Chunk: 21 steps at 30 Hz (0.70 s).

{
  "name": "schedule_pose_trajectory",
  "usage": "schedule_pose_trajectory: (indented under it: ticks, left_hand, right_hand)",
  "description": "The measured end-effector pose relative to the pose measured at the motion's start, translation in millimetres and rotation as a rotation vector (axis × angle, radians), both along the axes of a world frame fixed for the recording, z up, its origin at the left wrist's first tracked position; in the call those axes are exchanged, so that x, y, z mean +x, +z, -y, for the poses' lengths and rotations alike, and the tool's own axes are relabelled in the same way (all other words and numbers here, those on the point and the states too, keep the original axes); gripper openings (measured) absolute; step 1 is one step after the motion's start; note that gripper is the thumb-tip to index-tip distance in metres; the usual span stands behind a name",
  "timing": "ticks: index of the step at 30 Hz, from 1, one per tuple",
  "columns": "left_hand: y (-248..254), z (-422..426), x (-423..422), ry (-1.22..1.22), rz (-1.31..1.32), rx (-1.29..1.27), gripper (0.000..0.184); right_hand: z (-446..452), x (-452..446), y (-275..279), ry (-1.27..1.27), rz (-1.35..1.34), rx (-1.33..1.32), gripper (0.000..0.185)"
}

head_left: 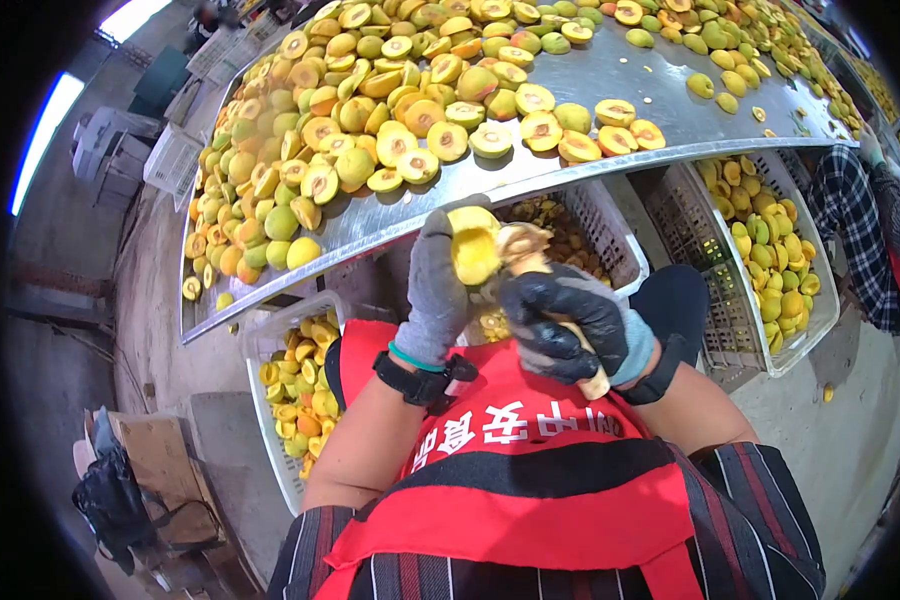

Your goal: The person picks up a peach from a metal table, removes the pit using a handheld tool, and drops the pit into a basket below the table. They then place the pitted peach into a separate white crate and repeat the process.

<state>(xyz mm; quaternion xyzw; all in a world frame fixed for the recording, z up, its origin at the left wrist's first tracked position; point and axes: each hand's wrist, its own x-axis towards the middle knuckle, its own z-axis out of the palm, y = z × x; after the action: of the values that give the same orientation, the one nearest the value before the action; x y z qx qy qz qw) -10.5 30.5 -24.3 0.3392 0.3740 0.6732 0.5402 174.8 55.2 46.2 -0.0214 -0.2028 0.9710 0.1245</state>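
Note:
In a grey glove, my left hand (436, 290) holds a yellow fruit half (474, 250), its hollowed cut face turned to the right. My right hand (570, 325), in a black-coated glove, is closed around a pale-handled tool (592, 375). Beside the fruit's right edge is the tool's upper end, with brownish, wet-looking matter on it; its exact shape is blurred. Both hands are above my red apron (530, 500), just in front of the metal table (390, 228), where many halved fruits (418, 165) lie with their pits showing.
Below the table edge stand a crate of fruit halves (260, 400) at left, a crate of brown pieces (620, 235) behind my hands and another fruit crate (820, 320) at right. A person in a checked sleeve (850, 230) is at far right. Cardboard (155, 460) stands lower left.

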Motion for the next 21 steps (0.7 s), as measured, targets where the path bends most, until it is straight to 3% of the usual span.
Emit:
schedule_pose_trajectory:
  ticks: [2, 3, 6, 7, 10, 12, 14, 16, 17, 21]
  left_hand:
    - [41.9, 7.4, 7.6, 0.115, -0.057, -0.187, 0.056]
    - [36.7, 9.1, -1.4, 0.069, 0.008, -0.149, 0.058]
    - [43.4, 18.3, -10.3, 0.173, 0.02, -0.22, 0.057]
    - [36.9, 27.8, -33.5, -0.021, 0.063, -0.132, 0.057]
    - [44.7, 65.5, -67.4, 0.244, -0.11, -0.248, 0.046]
    - [18.6, 121.5, -137.2, 0.437, -1.201, -0.253, 0.043]
    - [50.8, 171.5, -177.2, 0.253, -1.56, -0.294, 0.044]
    - [75.6, 181.1, -198.4, 0.203, -1.47, -0.93, 0.044]
    - [81.6, 178.5, -204.4, 0.353, -1.527, -0.888, 0.042]
    - [93.1, 104.7, -221.6, 0.466, -1.645, -0.787, 0.047]
  right_hand:
    - [-9.4, 5.6, -10.3, 0.029, -0.015, -0.025, 0.025]
    - [-13.2, 3.4, -21.3, 0.004, -0.022, -0.096, 0.029]
    - [-21.6, -2.3, -32.5, -0.093, 0.153, -0.183, 0.044]
    - [-24.6, -5.6, -44.2, -0.112, 0.185, -0.167, 0.047]
    - [-31.8, -10.0, -67.0, -0.058, 0.197, -0.124, 0.053]
    - [-30.6, -10.3, -74.2, -0.107, 0.21, -0.166, 0.041]
    - [-25.3, -10.9, -80.4, -0.142, 0.262, -0.139, 0.04]
    - [-19.4, -13.1, -79.8, -0.258, 0.484, 0.036, 0.037]
    - [-16.5, -16.3, -74.0, -0.254, 0.531, 0.037, 0.039]
    - [-9.7, -25.0, -82.5, -0.194, 0.544, 0.193, 0.057]
